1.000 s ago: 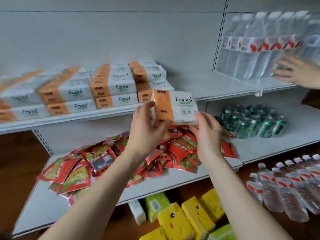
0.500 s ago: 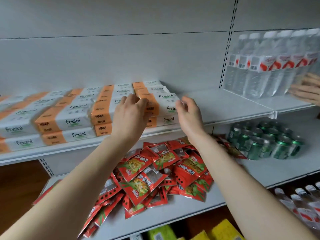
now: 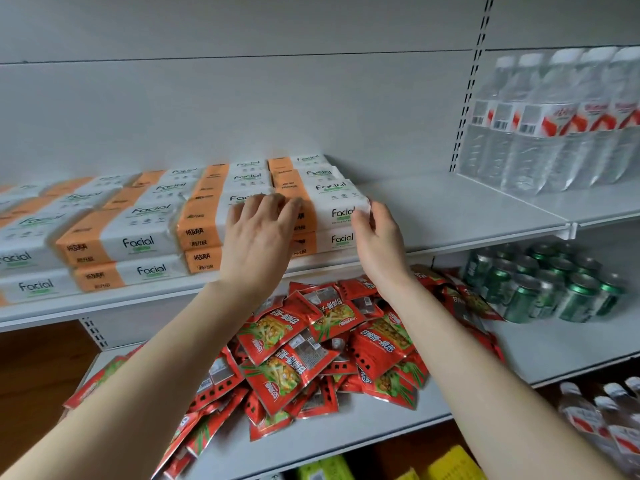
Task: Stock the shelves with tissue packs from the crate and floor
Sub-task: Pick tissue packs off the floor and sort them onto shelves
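Observation:
A white and orange "Facial" tissue pack (image 3: 341,202) lies on top of the rightmost front stack on the upper white shelf (image 3: 450,209). My left hand (image 3: 258,237) covers its left front, fingers hooked over the top edge. My right hand (image 3: 379,244) curls round its right end. More "Facial" tissue packs (image 3: 138,237) fill the shelf to the left in two layers, several rows deep. The crate is out of view.
Bare shelf lies right of the stack up to shrink-wrapped water bottles (image 3: 554,133). Below are a heap of red snack packets (image 3: 311,341) and green cans (image 3: 554,285). On the floor stand more water bottles (image 3: 606,420) and yellow packs (image 3: 450,462).
Both hands raised the tissue pack from chest height and set it on the rightmost front stack. The view tilted up. Another person's hand at the water bottles has left the view.

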`<state>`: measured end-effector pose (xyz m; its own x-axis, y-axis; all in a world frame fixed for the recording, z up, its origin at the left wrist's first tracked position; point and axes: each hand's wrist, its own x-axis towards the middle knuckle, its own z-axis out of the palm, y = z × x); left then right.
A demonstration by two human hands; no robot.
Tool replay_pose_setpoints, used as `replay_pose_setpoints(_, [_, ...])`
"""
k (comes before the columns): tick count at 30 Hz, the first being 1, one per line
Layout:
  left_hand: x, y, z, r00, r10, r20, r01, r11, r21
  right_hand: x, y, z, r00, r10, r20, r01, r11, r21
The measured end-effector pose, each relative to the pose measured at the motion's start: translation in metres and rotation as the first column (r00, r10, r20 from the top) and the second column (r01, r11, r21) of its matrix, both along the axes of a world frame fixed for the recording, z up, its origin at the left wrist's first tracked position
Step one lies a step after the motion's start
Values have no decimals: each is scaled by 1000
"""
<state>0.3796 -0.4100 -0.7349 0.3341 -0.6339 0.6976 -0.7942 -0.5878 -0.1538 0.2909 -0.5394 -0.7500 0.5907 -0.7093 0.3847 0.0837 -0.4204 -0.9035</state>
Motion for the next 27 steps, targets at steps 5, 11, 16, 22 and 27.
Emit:
replay_pose_setpoints(5, [1,-1,-2,1000,0,13,0,1000,-7,-1,0,0,1000,17,7,-17,999,44])
replay_pose_setpoints(11, [-5,1,-2,999,6,-46,-6,1000,4,-6,4,1,1000,-2,27,1,1000,18])
replay_pose_setpoints(16, [-17,6,-10,997,-81,-18,78,991,-112,-12,7,-6,995,-75,65,71,996,56])
replay_pose_setpoints(22, [-65,14,-62,928,-371,-30,338,874,-348,-50,26,-38,973,-180,146,155,974,164])
replay_pose_setpoints(27, [-129,15,-150,773,-417,-478,394,906,-153,-121,42,-120,982,-190,22,177,944,278])
